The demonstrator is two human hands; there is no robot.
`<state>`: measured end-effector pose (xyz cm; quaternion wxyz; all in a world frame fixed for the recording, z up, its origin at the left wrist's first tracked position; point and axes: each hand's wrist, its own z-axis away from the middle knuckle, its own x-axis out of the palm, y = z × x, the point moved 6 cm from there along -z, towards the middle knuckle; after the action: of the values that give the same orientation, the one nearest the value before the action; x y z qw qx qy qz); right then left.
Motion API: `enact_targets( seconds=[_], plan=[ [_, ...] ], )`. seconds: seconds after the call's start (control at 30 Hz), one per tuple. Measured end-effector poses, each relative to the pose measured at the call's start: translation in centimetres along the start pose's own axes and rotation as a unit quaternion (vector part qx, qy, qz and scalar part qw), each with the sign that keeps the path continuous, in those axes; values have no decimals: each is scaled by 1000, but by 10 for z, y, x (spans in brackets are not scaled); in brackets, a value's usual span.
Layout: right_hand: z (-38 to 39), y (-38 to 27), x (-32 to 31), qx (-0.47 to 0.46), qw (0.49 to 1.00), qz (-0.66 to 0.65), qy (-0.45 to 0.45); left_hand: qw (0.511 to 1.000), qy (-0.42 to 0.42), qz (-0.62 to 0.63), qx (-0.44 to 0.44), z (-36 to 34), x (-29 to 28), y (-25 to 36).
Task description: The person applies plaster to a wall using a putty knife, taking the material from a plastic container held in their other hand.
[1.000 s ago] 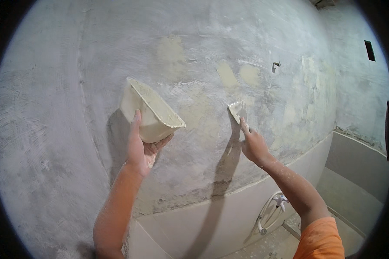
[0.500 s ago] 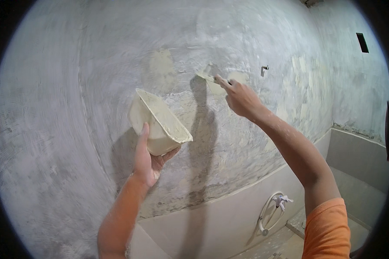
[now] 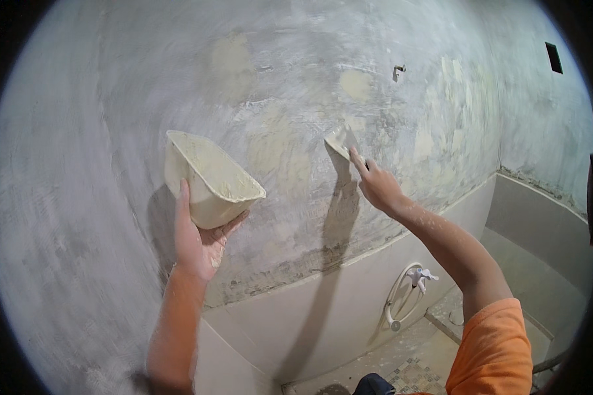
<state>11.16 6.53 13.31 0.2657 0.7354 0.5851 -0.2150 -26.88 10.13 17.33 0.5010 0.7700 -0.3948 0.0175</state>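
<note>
A cream plastic tub (image 3: 212, 181) of pale filler is held tilted at the middle left in my left hand (image 3: 201, 243), which cradles its side and underside; pale smears coat the palm. My right hand (image 3: 375, 184) grips a wide putty knife (image 3: 338, 139), its blade bearing pale filler and lying at or very near the patchy grey wall (image 3: 296, 79). Cream patches of filler mark the wall around the blade.
A metal pipe stub (image 3: 398, 70) juts above the knife. Below, light tiling (image 3: 257, 336) carries a white tap (image 3: 420, 276) with a looped hose. A side wall (image 3: 534, 125) with a dark slot (image 3: 553, 58) meets this one at right, above a tiled ledge.
The knife first rose up and left along the wall, then came back down and right. The tub dipped, then moved left and slightly up in view. The whole view shifted a little.
</note>
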Motion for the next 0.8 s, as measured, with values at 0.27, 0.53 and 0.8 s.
enact_targets(
  seconds=[0.27,0.53,0.8],
  plan=[
    [4,7,-52,4,1000,-18,-8,999,-37,13,4,2,23,15],
    [-105,-28,-99,31,991,-74,109,996,-85,10,-26,-4,38,-7],
    [-61,-53,-17,152,978,-136,46,996,-64,65,1,-18,30,-30]
  ],
)
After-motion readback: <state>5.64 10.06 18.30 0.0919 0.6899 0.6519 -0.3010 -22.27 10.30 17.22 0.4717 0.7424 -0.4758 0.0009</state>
